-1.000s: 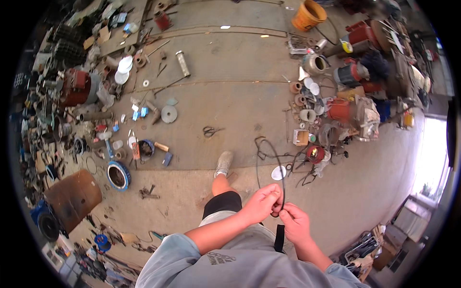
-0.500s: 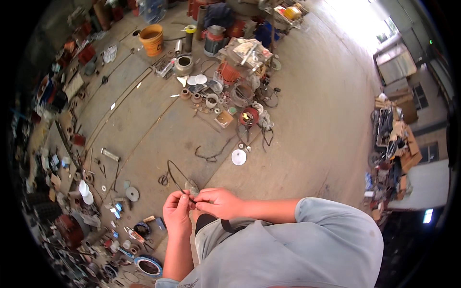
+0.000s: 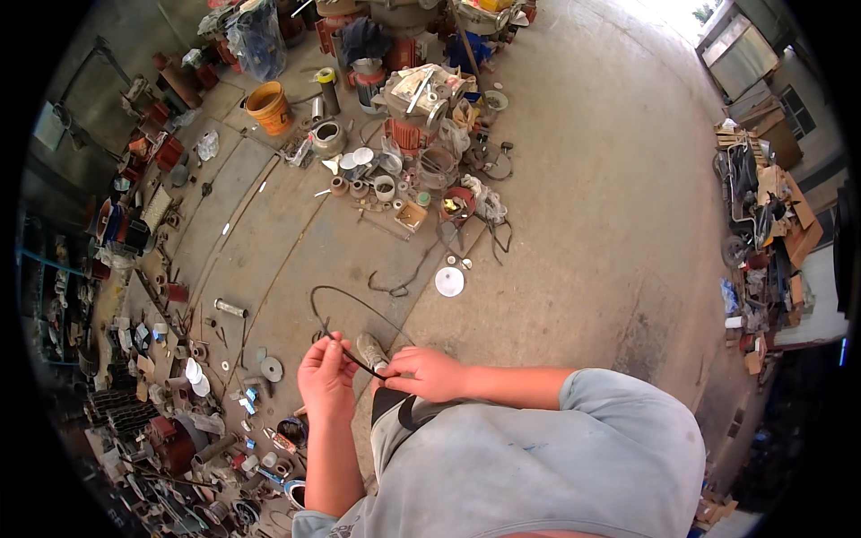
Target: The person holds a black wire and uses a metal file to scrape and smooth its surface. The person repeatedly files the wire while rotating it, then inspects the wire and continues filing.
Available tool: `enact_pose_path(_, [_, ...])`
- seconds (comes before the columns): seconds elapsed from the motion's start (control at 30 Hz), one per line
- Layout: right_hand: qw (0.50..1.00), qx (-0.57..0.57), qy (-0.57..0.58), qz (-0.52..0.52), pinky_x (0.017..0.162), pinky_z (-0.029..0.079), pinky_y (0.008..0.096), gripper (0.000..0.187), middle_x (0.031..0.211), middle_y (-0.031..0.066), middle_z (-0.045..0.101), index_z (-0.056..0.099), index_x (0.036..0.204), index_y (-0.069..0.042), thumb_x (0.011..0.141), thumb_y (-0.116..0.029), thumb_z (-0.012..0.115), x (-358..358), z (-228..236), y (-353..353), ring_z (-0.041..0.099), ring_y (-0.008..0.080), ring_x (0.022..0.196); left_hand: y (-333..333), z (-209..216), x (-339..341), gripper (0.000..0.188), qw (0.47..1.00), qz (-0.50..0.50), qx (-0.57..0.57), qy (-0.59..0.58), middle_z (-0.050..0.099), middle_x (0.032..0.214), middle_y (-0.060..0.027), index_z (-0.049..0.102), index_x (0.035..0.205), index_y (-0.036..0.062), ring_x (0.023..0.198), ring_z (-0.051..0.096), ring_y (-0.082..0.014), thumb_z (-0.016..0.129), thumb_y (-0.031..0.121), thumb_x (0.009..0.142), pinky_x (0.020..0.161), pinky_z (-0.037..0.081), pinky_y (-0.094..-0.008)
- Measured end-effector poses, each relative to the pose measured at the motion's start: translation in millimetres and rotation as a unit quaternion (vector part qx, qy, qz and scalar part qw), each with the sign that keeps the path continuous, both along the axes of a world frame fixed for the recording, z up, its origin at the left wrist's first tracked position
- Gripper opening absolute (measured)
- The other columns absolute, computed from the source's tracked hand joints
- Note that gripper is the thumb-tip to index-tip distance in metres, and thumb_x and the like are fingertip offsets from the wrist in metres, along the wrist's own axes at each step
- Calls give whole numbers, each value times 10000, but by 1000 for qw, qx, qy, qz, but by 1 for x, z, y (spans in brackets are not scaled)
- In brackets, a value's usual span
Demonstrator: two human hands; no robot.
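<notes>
A thin black cable (image 3: 360, 362) runs between my two hands in front of my waist. My left hand (image 3: 326, 377) pinches one stretch of it between thumb and fingers. Closed around another part, my right hand (image 3: 429, 375) sits a little lower and to the right. The piece between the hands looks thicker and slants down to the right. From there a thinner length rises in a wide loop beyond my hands and curves back toward the right hand. The cable's ends cannot be made out. My shoe (image 3: 369, 348) shows just behind the cable.
A white disc (image 3: 449, 282) and a dark bent cord (image 3: 395, 291) lie on the floor ahead. Beyond them are machine parts, a red motor (image 3: 406, 134) and an orange bucket (image 3: 268, 108). Metal parts crowd the left; cardboard (image 3: 801, 224) is heaped at the far right.
My hands have moved apart, and a stretch of cable now shows between them. The loop has widened to the right. The view has also shifted.
</notes>
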State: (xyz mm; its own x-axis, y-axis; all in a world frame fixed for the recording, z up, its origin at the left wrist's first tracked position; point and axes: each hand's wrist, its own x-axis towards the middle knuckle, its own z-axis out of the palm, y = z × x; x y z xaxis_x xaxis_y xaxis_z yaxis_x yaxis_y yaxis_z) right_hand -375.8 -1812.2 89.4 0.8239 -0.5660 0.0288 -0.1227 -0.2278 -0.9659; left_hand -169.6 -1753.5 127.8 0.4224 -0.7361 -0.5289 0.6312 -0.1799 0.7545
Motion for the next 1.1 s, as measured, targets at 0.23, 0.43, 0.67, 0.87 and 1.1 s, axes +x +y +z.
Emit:
enact_pose_path(0.23, [997,63,18,-52,926,548,392,292,1089,144,719,716,1183,-39,951,-215,690,-3,3,-8,694,281,1040,25,-5,-16,174,996,-35,17,-85,688,940,-46,667,1175,-1,805,687,-170,595,107,1059,710,587,-327])
enact_pose_path(0.43, [993,100,39,-46,907,556,368,288,1117,119,721,714,1198,-41,966,-207,675,38,-22,-27,699,249,1032,26,-14,44,193,994,-1,6,-110,653,887,-18,659,1216,10,660,563,-82,576,101,1068,554,458,-233])
enact_pose_path(0.67, [961,166,149,-165,888,558,330,297,1084,93,757,715,1207,-37,973,-215,675,67,-40,-69,710,181,993,17,-48,132,176,992,-2,16,-126,660,865,-27,661,1186,9,591,494,-64,587,110,1064,487,357,-211])
enact_pose_path(0.87, [944,56,181,-269,820,565,331,305,970,69,763,718,1193,-46,942,-219,719,66,-56,-205,717,164,889,-7,-70,178,105,985,-15,93,-145,684,862,-70,651,1085,5,556,496,-60,618,95,1042,474,368,-210])
enact_pose_path(1.1, [895,-127,265,-335,793,579,397,384,960,110,767,711,1200,-52,893,-276,759,89,-124,-527,736,277,849,-106,-94,227,52,961,-30,207,-183,683,857,-85,590,1020,33,565,529,-80,627,69,1018,484,413,-218])
